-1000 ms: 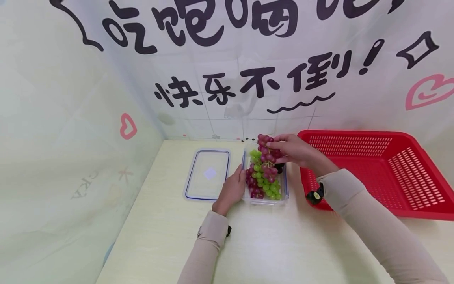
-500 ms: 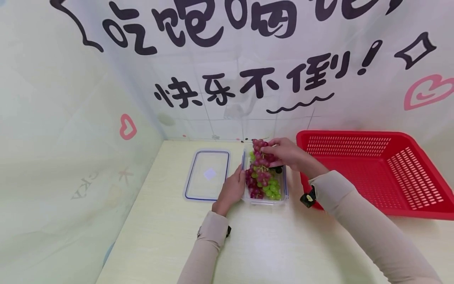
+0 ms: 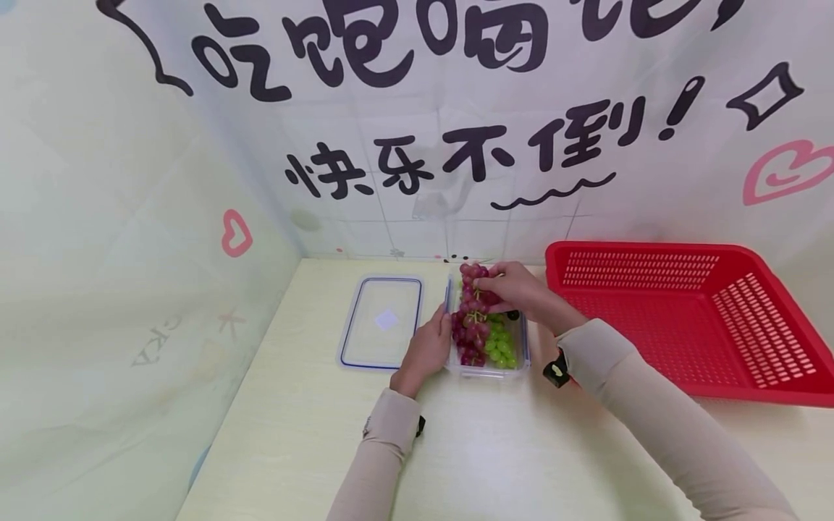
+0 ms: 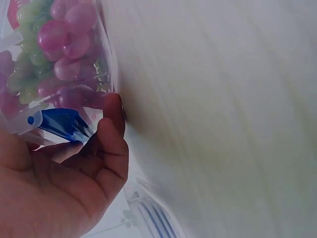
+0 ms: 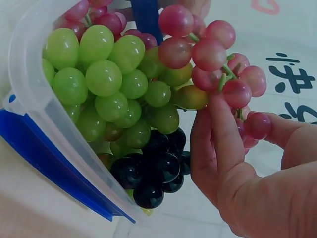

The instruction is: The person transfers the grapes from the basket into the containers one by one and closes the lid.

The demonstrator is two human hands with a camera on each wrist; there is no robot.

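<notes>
A clear plastic food container [image 3: 493, 373] with blue latches stands on the table, holding bunches of grapes. My left hand [image 3: 426, 347] grips its left side, fingers curled by a blue latch [image 4: 64, 123] in the left wrist view. Over the container's back part, my right hand [image 3: 519, 291] pinches a red grape bunch [image 5: 213, 52] by its stem area, between thumb and fingers. The bunch hangs over the left half. Green grapes [image 5: 106, 79] fill the right side, and dark grapes [image 5: 153, 171] lie behind them. The right forearm hides none of the container's front.
A clear lid [image 3: 384, 322] with a blue seal lies flat left of the container. To the right stands a red perforated basket [image 3: 651, 248], close beside the right forearm. A printed cloth [image 3: 365, 231] hangs behind the table.
My right hand has moved left and slightly down with the red grape bunch, from over the green grapes to the container's left half. The left hand stays at the container's side.
</notes>
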